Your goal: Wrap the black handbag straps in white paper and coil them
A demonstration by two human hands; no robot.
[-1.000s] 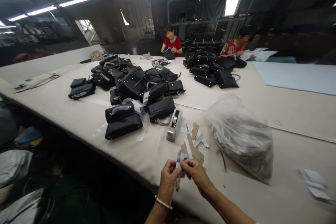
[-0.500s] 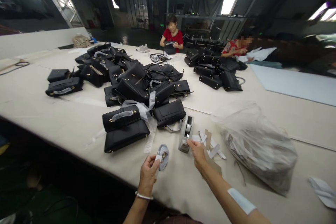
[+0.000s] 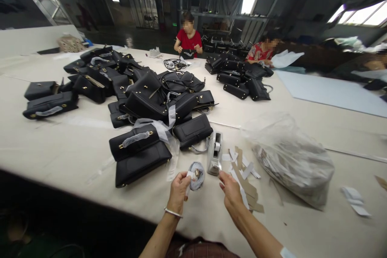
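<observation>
My left hand point(image 3: 179, 193) pinches a coiled bag strap point(image 3: 197, 181) wrapped in pale film, with gold hardware at its middle and a white paper band under my thumb. At the front end of a grey tape dispenser point(image 3: 214, 161), my right hand point(image 3: 230, 188) has thumb and forefinger pressed together on what looks like the end of a clear tape strip point(image 3: 220, 166). To the left lie black handbags, the nearest a flat black bag point(image 3: 142, 163) beneath another with a film-wrapped handle point(image 3: 137, 137).
A heap of black handbags point(image 3: 148, 92) covers the table's middle; a second pile point(image 3: 238, 74) lies farther right. Paper and card strips point(image 3: 246, 181) sit beside my right hand, near a bulging clear plastic bag point(image 3: 296, 169). Across the table, a person in red point(image 3: 188, 38) handles a black bag.
My right hand has drawn back slightly from the dispenser toward me. My left hand, with the coiled strap, has come closer to it. The camera view has shifted to the right.
</observation>
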